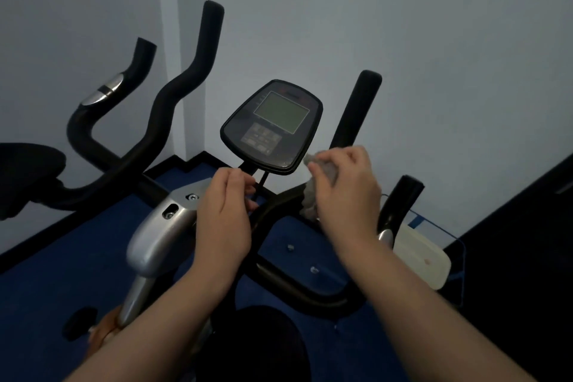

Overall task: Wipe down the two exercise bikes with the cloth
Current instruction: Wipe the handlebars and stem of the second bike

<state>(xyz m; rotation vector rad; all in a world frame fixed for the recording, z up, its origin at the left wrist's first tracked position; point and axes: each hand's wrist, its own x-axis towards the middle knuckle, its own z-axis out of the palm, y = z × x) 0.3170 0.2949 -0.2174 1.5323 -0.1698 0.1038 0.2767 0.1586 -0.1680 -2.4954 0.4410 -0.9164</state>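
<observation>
From the head camera, the near exercise bike (161, 226) stands straight ahead on a blue floor (46, 295), its body a smooth, rounded silver shell and its handlebars (183, 84) bent tubes wrapped in matte black foam. A flat black console (273, 127) with rounded corners, a dull greenish screen and a grey button pad tilts up between the bars. The right hand (344, 192) is closed in a loose fist on a pale grey cloth (310, 198), bunched and nubbly, which hangs against the black bar just below the console's lower right edge. The left hand (224, 214) is half curled, fingertips pinched around the thin black stem or cable under the console; which of these it grips cannot be told. A second exercise bike (28, 177) shows at the left edge as a dark rounded mass. Behind the right grip sits a cream, smooth, rounded-rectangle object (421, 257); what it is cannot be told.
</observation>
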